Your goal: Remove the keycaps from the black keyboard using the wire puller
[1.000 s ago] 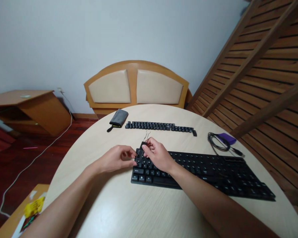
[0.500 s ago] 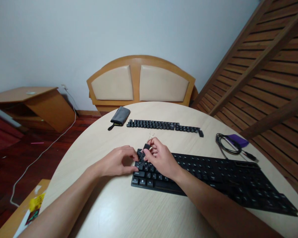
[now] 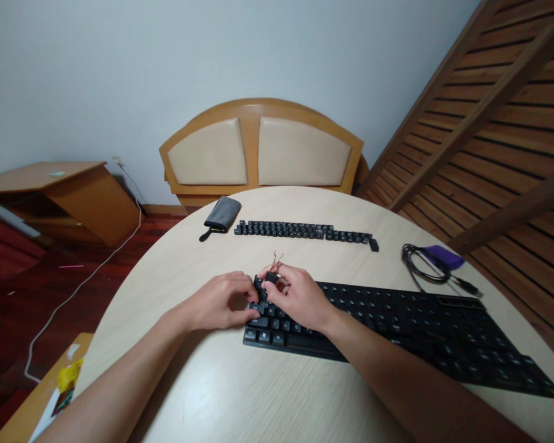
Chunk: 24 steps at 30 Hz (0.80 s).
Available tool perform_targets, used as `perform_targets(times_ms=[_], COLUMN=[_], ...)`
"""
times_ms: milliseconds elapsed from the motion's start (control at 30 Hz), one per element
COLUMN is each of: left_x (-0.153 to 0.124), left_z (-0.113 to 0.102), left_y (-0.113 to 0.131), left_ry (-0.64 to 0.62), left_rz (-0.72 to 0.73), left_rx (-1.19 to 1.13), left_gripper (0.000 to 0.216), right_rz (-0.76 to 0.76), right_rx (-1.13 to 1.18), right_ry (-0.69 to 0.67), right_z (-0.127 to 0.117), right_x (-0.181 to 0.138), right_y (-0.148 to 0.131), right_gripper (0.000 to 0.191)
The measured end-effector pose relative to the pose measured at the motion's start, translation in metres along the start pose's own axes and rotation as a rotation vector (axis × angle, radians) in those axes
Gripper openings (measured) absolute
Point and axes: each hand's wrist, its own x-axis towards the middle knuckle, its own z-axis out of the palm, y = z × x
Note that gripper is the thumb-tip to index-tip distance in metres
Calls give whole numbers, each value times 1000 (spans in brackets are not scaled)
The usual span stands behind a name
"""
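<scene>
A black keyboard (image 3: 397,320) lies on the round pale wooden table (image 3: 221,394). My right hand (image 3: 300,295) pinches a small black binder clip (image 3: 272,275) with wire handles, held over the keyboard's top left corner. My left hand (image 3: 221,301) rests curled against the keyboard's left end, its fingertips on the keys by the clip; whether it holds anything is hidden. A row of loose black keycaps (image 3: 305,232) is lined up farther back on the table.
A folded grey cloth (image 3: 221,215) lies at the back left of the table. A coiled black cable (image 3: 420,261) and a purple object (image 3: 441,255) sit at the right. Behind the table stands a wooden headboard (image 3: 258,151); slatted wooden boards (image 3: 489,123) lean at the right.
My right hand has tilted the binder clip and brought it a little lower onto the keyboard's corner. The left hand stayed at the keyboard's left end. The camera shifted slightly.
</scene>
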Motion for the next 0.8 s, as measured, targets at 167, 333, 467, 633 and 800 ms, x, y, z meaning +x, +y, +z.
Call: perform_targets(times_ms=[167,333,467,633,800], left_x=[-1,-1,-1,-2,-4], left_z=[1,1,1,-2,-5], left_y=[-1,2,3,7,14], left_ry=[-10,-23,-32,-61,-92], left_rz=[44,60,42,-7,-40], left_rx=[69,108,133,169,222], left_gripper=[13,10,11,12,13], right_rz=[-38,-33,-29,-15,-61], right_rx=[-32,-37,3,-20,-196], right_ry=[27,36,9,-12,-18], right_z=[0,0,1,0,-1], right_x=[0,0,-1,-1,-1], right_y=[2,1,-1,-2,-5], right_gripper=[15,14,15,23,30])
